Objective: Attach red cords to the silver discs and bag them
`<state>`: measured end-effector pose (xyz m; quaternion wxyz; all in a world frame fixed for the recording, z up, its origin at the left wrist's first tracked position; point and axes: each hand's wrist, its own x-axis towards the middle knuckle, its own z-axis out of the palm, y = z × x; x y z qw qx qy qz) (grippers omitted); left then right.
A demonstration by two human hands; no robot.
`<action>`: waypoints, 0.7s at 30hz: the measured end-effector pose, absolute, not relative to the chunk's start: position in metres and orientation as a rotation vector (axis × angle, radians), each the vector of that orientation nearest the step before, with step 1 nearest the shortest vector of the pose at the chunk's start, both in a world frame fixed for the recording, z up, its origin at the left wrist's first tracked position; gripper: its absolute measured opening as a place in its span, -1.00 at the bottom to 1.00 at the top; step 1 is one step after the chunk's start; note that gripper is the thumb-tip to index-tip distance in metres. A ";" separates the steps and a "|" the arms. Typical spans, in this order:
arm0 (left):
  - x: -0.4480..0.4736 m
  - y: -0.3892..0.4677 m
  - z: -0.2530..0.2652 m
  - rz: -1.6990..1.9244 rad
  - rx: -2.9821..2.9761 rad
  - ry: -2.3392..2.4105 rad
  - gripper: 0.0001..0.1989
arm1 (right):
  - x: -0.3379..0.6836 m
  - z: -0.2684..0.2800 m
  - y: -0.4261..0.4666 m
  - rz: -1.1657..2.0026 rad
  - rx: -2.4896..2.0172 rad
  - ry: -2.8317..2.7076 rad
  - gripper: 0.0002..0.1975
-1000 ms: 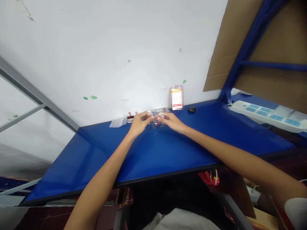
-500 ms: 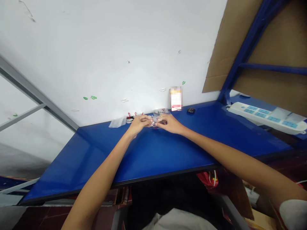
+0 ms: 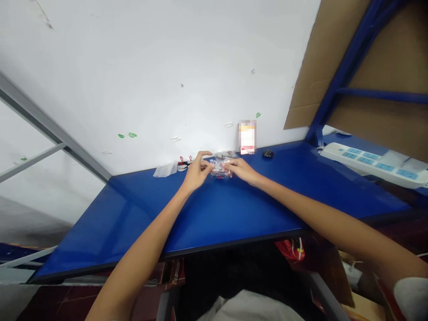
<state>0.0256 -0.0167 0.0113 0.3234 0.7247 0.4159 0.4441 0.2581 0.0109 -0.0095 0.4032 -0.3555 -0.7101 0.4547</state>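
A clear plastic bag (image 3: 220, 168) with small red and dark bits in it spans the gap between my hands, over the back of the blue table (image 3: 220, 209). My left hand (image 3: 198, 172) pinches its left edge; the forefinger is raised and bent above it. At the right edge, my right hand (image 3: 243, 170) grips the bag between thumb and fingers. Just behind lies another clear bag (image 3: 226, 154) with dark and red contents. Left of my left hand are black-and-red coiled wires (image 3: 182, 166) and a whitish plastic bag (image 3: 165, 170).
A small card or box (image 3: 247, 138), blurred out, leans against the white wall. Beside it sits a small black object (image 3: 268, 154). A white power strip (image 3: 371, 162) lies at the right, near a blue metal frame (image 3: 344, 67). The table's front edge faces me.
My left forefinger has lifted and straightened somewhat. More of the clear bag shows between my hands, and my right fingers are less curled over it. The view has shifted slightly.
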 end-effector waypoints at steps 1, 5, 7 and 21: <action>0.026 -0.018 0.012 1.146 1.980 1.062 -0.48 | 0.259 -0.009 0.010 1.150 -0.874 -1.804 -0.49; 0.024 -0.017 0.012 1.046 2.190 1.060 -0.58 | 0.260 -0.005 0.009 1.161 -0.767 -1.849 -0.51; 0.022 -0.015 0.011 1.019 2.230 1.085 -0.60 | 0.261 -0.004 0.010 1.184 -0.738 -1.861 -0.53; 0.022 -0.017 0.014 1.073 2.313 1.062 -0.75 | 0.273 0.007 0.003 0.539 -0.745 -2.169 -0.75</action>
